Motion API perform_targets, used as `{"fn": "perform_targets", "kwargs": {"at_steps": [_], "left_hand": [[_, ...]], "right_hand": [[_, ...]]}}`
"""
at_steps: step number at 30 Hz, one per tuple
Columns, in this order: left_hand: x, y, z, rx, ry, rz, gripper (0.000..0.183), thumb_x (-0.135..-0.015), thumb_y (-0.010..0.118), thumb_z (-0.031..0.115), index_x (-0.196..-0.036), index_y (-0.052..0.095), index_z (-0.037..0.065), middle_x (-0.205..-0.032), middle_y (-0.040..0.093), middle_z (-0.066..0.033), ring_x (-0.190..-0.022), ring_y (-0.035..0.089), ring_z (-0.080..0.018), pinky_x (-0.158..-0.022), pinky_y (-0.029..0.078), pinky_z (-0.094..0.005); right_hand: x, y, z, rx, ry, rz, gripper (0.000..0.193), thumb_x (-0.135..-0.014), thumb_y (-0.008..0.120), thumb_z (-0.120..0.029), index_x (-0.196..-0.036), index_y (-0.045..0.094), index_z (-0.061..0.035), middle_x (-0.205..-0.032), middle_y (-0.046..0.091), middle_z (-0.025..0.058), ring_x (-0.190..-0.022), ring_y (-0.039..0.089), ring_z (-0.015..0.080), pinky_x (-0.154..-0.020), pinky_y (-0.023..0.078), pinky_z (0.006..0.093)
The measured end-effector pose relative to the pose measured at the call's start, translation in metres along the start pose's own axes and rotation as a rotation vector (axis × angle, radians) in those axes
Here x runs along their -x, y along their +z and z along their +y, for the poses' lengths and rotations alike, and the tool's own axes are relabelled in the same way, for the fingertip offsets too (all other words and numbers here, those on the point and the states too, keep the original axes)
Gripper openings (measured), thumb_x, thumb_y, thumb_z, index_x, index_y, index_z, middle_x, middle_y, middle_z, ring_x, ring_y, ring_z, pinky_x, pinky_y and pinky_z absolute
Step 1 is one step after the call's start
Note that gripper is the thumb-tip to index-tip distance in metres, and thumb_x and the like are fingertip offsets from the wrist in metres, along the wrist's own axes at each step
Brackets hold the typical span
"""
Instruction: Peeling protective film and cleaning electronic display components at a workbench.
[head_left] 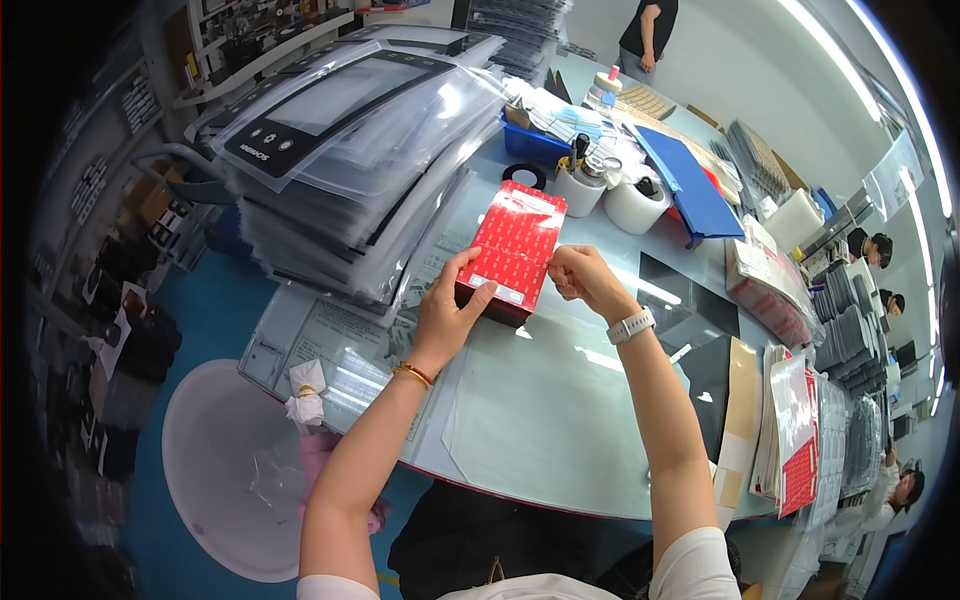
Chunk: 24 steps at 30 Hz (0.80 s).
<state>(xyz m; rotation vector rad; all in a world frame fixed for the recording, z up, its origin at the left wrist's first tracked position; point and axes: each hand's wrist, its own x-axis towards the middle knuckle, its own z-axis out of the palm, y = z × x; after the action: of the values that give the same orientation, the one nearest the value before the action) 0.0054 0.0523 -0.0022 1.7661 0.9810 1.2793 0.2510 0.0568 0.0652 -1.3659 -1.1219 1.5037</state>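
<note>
A red block with a small repeated white pattern (515,240) lies on the glass-topped table in front of me. Its near side is dark, and I cannot tell whether it is a box or a stack of sheets. My left hand (452,312) grips its near left corner, thumb on top and fingers along the left side. At the block's right edge is my right hand (590,280), fingers curled in and touching or almost touching that edge. Whatever those fingers may pinch is hidden.
A tall stack of bagged clear panels (350,150) stands on the left. Behind the block are a black tape roll (524,177), white rolls (636,207) and a blue tray (535,143). Red-and-white sheets (790,430) lie at right. A white bin (230,480) sits below left.
</note>
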Motion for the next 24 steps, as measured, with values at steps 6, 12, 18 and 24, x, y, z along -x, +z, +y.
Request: {"fn": "perform_targets", "kwargs": {"at_steps": [6,12,18,24], "left_hand": [[0.001,0.000,-0.001,0.020,-0.022,-0.009,0.054,-0.097,0.068,0.038,-0.141,0.051,0.011,-0.131,0.063,-0.0136,-0.118,0.062,-0.0247,-0.100,0.048,-0.0362],[0.001,0.000,0.001,0.018,-0.028,-0.005,0.054,-0.097,0.068,0.038,-0.141,0.052,0.011,-0.131,0.063,-0.0136,-0.119,0.062,-0.0250,-0.101,0.048,-0.0362],[0.002,0.000,0.001,0.006,-0.023,-0.006,0.053,-0.098,0.067,0.038,-0.141,0.052,0.011,-0.131,0.064,-0.0139,-0.119,0.062,-0.0256,-0.101,0.048,-0.0367],[0.002,0.000,0.001,0.011,-0.006,0.003,0.053,-0.098,0.067,0.037,-0.141,0.051,0.010,-0.132,0.063,-0.0147,-0.121,0.062,-0.0266,-0.102,0.047,-0.0375]], "right_hand": [[0.003,-0.001,0.000,-0.018,0.004,-0.039,0.028,-0.094,0.053,-0.017,-0.068,0.046,-0.0093,-0.063,0.045,-0.0012,-0.053,0.036,0.0076,-0.047,0.026,0.0252],[0.002,0.009,0.008,-0.080,0.044,0.087,0.035,-0.102,0.054,-0.029,-0.073,0.048,-0.0110,-0.064,0.044,-0.0024,-0.053,0.037,0.0073,-0.047,0.027,0.0244],[0.006,0.011,0.014,-0.197,0.020,0.069,0.031,-0.100,0.054,-0.025,-0.073,0.046,-0.0122,-0.061,0.043,-0.0023,-0.048,0.033,0.0066,-0.043,0.023,0.0243],[0.014,0.017,0.017,-0.185,0.043,0.039,0.033,-0.101,0.054,-0.026,-0.073,0.043,-0.0120,-0.061,0.041,-0.0030,-0.048,0.030,0.0062,-0.044,0.021,0.0243]]}}
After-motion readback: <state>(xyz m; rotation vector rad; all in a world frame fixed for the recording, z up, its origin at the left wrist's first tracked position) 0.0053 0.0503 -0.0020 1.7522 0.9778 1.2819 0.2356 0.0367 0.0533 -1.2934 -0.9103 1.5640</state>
